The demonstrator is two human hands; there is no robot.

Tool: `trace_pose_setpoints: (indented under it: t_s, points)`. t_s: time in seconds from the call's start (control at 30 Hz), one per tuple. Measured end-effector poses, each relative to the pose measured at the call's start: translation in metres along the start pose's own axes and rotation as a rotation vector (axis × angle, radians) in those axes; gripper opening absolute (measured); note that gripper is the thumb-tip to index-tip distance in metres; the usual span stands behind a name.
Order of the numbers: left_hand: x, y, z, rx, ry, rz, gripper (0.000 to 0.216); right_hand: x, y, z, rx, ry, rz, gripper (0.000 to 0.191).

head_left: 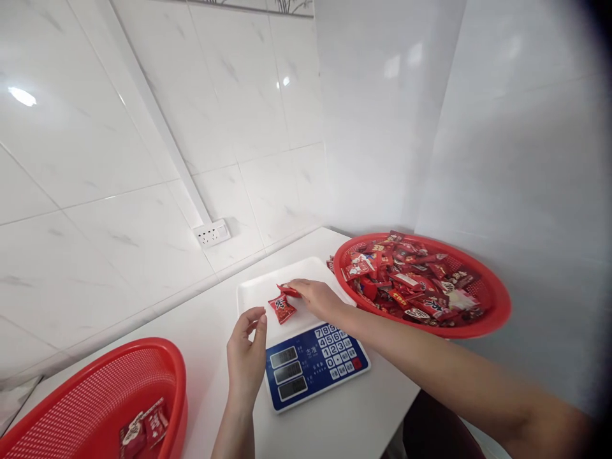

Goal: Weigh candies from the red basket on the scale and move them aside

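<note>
1. A red basket [178, 376] holds some packets [155, 426].
2. The person's left hand [246, 347] is beside the scale [313, 370], fingers loosely curled, a gap to the thumb.
3. A red packet [282, 310] lies on the scale's tray [253, 294].
4. Above the tray, the right hand [319, 299] has its fingers clamped on another packet [287, 291].
5. A second basket [500, 313] is heaped with wrapped pieces [411, 280].

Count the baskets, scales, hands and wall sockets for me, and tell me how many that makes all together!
Red baskets: 2 (left basket, right basket)
Scales: 1 (blue and white scale)
Hands: 2 (left hand, right hand)
Wall sockets: 1 (white socket)
Total: 6
</note>
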State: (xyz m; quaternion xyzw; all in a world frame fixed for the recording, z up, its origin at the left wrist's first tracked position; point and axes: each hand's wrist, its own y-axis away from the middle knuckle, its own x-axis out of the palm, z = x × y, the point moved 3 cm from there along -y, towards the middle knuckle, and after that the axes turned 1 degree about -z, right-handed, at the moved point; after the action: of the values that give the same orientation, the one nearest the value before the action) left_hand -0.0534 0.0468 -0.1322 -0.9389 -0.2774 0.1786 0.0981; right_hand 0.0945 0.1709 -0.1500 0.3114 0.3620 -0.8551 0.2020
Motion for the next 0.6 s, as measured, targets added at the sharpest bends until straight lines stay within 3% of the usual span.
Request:
trace_pose_setpoints:
  t_s: [0.27, 0.43, 0.6]
  points:
    - [0.002, 0.0, 0.001, 0.003, -0.041, 0.006, 0.031, -0.019, 0.009, 0.012, 0.121, -0.077, 0.028, 0.05]
    - [0.003, -0.002, 0.007, 0.001, -0.12, 0.051, 0.034, -0.066, 0.035, 0.01, 0.208, 0.044, 0.0, 0.05]
    - [0.004, -0.002, 0.009, 0.034, -0.226, 0.056, 0.037, -0.118, 0.083, -0.027, 0.359, 0.313, 0.012, 0.045]
